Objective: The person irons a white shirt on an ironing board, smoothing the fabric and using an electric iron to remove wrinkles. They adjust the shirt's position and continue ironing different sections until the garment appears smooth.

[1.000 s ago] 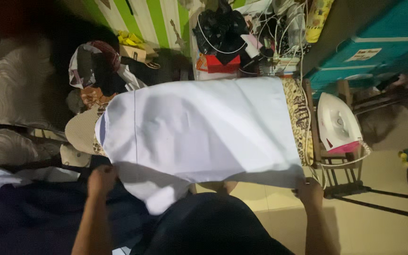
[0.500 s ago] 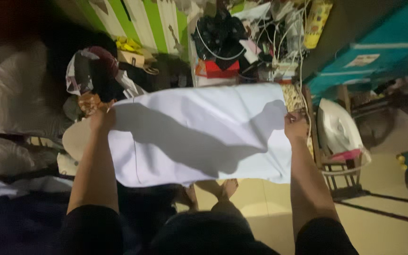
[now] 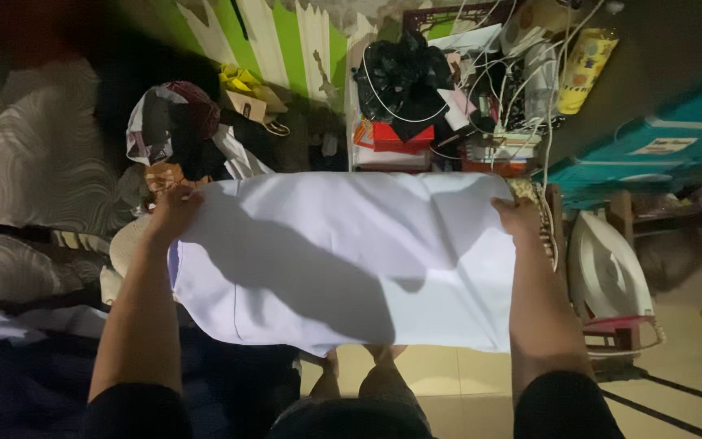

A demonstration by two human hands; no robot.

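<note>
White cloth [image 3: 343, 260] lies spread flat across the ironing surface [image 3: 539, 213], covering nearly all of it; only the patterned right end of the surface shows past the cloth edge, and a pale rounded bit of it pokes out at the left.

Left to right:
- Far left: grey patterned cushions [image 3: 38, 162], dark blue fabric [image 3: 10, 390] low in the corner.
- Left forearm comes up from bottom of view, nearly straight, elbow low, wrist at the cloth's upper left corner. Left hand [image 3: 174, 213] is closed on that corner, fingers curled over the edge, knuckles up.
- Behind that hand: heap of clothes [image 3: 180, 130] against a green and cream striped wall [image 3: 278, 41].
- Middle: cloth is smooth, a few soft creases, both arms cast shadows on it. Lower edge hangs off the near side. Bare feet [image 3: 359, 366] show on the tiled floor below it.
- Behind middle: black bag, red box [image 3: 392, 138], tangle of white cables [image 3: 497, 89].
- Right forearm mirrors the left one, reaching straight up. Right hand [image 3: 520, 218] grips the upper right corner, fingers folded on the edge, thumb side inward.
- Right of it: white iron [image 3: 607, 268] standing on a wire rest, just beside the surface end. Teal box [image 3: 660, 146] behind.

Both hands are pinched shut on the cloth, arms roughly parallel, well apart.
</note>
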